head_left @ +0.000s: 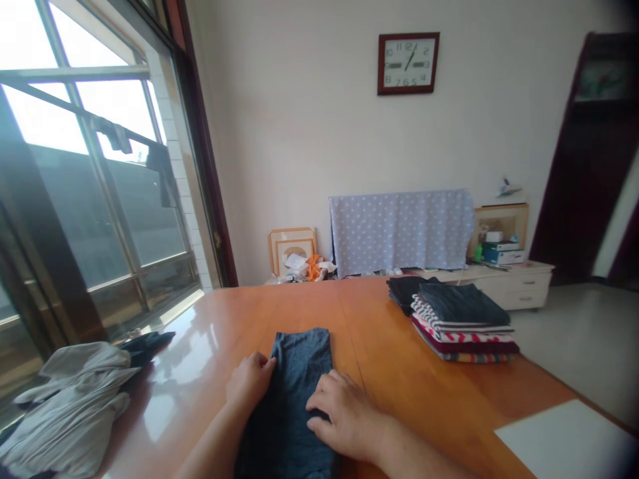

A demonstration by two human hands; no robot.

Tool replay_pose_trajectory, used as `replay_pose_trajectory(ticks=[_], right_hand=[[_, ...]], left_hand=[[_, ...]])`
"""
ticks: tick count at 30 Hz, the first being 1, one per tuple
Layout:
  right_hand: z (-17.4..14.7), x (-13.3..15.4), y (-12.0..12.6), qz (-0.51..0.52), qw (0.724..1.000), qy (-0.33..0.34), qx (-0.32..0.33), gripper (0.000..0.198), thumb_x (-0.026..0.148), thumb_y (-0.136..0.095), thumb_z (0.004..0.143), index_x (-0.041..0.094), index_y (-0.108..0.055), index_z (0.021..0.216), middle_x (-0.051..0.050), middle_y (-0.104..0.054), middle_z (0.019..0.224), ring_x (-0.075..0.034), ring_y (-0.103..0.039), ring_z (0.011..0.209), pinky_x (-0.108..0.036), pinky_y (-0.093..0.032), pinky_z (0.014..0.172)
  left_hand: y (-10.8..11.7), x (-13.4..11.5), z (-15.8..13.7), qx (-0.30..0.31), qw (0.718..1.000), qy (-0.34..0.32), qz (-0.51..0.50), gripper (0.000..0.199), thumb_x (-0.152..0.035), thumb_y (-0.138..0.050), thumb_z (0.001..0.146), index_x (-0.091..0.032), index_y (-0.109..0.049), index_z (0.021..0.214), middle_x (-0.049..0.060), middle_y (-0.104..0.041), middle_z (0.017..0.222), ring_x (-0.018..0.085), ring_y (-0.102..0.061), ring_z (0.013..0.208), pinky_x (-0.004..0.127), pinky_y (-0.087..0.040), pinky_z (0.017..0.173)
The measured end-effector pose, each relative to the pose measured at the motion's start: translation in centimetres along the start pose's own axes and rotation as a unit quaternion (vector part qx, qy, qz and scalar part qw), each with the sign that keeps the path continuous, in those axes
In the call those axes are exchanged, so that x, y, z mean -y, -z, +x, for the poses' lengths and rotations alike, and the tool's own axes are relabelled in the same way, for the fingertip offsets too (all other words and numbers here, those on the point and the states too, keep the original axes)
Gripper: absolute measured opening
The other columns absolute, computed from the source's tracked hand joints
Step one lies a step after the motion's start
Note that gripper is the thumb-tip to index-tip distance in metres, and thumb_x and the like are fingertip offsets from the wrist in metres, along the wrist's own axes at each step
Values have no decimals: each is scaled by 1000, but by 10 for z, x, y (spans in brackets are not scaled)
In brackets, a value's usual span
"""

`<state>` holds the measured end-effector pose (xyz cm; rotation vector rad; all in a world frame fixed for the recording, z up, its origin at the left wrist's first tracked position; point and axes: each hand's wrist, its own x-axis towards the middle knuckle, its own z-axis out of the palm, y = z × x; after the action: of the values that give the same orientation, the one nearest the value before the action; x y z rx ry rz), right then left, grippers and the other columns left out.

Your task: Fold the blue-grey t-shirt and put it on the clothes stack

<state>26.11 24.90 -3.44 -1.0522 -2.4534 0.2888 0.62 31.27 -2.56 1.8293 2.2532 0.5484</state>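
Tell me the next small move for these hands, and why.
Probably fold over the far end of the dark garment: it lies in a long strip, the left hand and right hand at its edges, while the clothes stack looks folded more compactly.

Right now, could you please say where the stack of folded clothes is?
In the head view, the stack sits on the table at right, beyond the right hand and white sheet.

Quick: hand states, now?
Left hand: at the dark blue folded garment's left edge; grip can't be told.
Right hand: open, fingers loosely curled on its right side.
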Motion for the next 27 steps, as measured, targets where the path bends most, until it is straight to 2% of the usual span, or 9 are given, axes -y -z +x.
replay_pose_trajectory(ticks=[4,7,15,18,21,23,25,27], right_hand=[[2,-10,-4,-28,999,13,21,31,50,-61,91,31,-75,111,-4,-68,105,-24,-57,105,-37,-43,95],[3,-12,-5,-34,999,16,27,33,52,-59,92,31,-74,111,-5,-69,106,-25,-57,106,-38,-43,95],[0,-4,6,4,999,-1,34,30,46,-58,93,30,-75,112,-6,-68,107,-25,-57,108,-38,-41,97],[-1,-4,6,18,999,-1,35,29,44,-58,94,29,-75,112,-6,-68,109,-26,-56,109,-38,-41,98],[-2,-4,5,19,999,-2,37,30,44,-57,94,29,-75,112,-6,-67,110,-26,-56,111,-39,-40,98],[-2,-4,4,15,999,-6,40,30,44,-57,94,28,-75,111,-7,-67,110,-27,-56,111,-39,-40,98],[-2,-5,4,16,999,-7,42,30,44,-57,93,28,-75,111,-7,-68,110,-27,-56,111,-39,-40,98],[-3,-5,3,20,999,-8,37,29,44,-58,93,28,-75,111,-7,-68,110,-27,-56,111,-39,-41,97]], left_hand=[[-9,5,14,4,1000,25,-5,39,-56,-49,91,-24,-68,83,6,-75,82,26,-70,82,31,-47,67],[-12,7,18,3,999,37,2,41,-61,-50,88,-25,-69,85,6,-76,86,27,-71,85,31,-48,66],[-9,5,8,-38,995,72,50,42,-47,-36,97,-24,-69,87,13,-75,107,33,-69,102,42,-49,82],[-6,2,6,-58,994,72,63,37,-38,-36,97,-23,-70,98,14,-72,116,33,-68,105,44,-49,86],[-5,-11,3,-78,993,37,76,37,-34,-35,98,-24,-67,112,13,-68,125,30,-63,116,44,-46,95],[-8,-21,0,-82,993,-25,86,39,-36,-33,100,-25,-65,121,11,-65,133,27,-59,124,42,-41,104],[-14,-27,-2,-61,988,-107,97,43,-40,-34,101,-26,-60,132,10,-60,142,25,-53,132,40,-36,111],[-20,-28,-2,-15,982,-150,110,48,-46,-35,101,-27,-55,141,9,-53,152,26,-46,140,46,-30,117]])
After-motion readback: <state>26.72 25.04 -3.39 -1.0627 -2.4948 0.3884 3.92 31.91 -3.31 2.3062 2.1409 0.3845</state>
